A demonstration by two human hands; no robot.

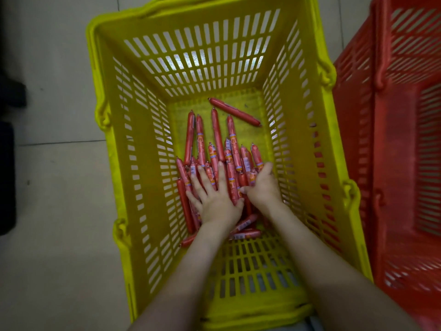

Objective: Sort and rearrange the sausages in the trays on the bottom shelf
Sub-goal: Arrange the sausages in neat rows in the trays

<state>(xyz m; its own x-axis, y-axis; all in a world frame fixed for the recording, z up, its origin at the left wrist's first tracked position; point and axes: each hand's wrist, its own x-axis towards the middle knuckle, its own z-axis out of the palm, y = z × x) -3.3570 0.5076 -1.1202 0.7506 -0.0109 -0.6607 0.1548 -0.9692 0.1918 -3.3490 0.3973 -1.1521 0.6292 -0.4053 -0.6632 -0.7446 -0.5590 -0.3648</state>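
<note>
The left hand (214, 203) and right hand (263, 187) were bare, with short, rounded fingers. Both forearms (319, 259) were uncovered as well, bare down to the lower edge of view.

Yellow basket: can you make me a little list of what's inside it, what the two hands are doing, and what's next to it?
container: yellow basket with slotted walls, on a tiled floor
inside: a pile of red sausages, mostly lying the long way
stray sausage: lies slanted, apart from the pile, near the far wall
left hand: flat on the pile, fingers spread
right hand: fingers curled round sausages at the pile's right side
beside it: red basket, on the right
</note>
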